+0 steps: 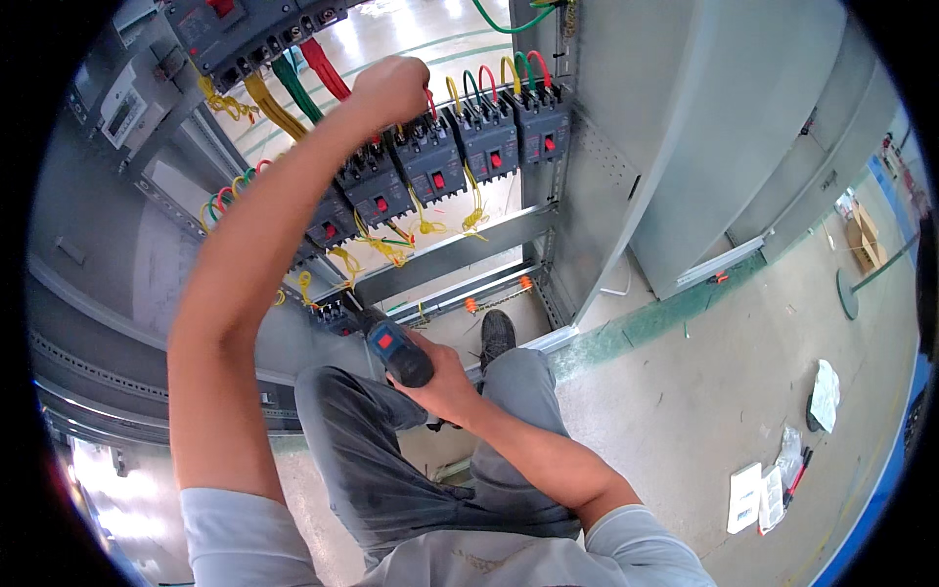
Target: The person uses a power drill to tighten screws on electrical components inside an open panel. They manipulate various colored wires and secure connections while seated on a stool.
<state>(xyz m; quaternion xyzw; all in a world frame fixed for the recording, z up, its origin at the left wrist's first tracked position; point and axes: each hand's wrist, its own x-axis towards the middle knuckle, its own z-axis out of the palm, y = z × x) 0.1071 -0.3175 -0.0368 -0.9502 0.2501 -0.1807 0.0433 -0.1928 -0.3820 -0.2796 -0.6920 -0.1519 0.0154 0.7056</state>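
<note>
My left hand (391,88) reaches over the row of circuit breakers, its fingers curled closed at a short red wire (430,103) by a breaker's upper terminals; the fingertips are partly hidden. Low in front of my knees, my right hand (445,382) grips a dark cordless screwdriver (399,354) with a red patch, its tip pointing up and left toward the cabinet. Several dark grey breakers with red toggles, such as the one at the right end (542,132), carry looped yellow, green and red wires on top. Thin yellow wire bundles (427,225) hang below them.
A larger breaker (235,34) is mounted above, with thick red, green and yellow cables (269,106) below it. The grey cabinet side (626,127) rises at the right. A white box (744,497), a cardboard box (866,238) and a stand base (847,293) are on the floor.
</note>
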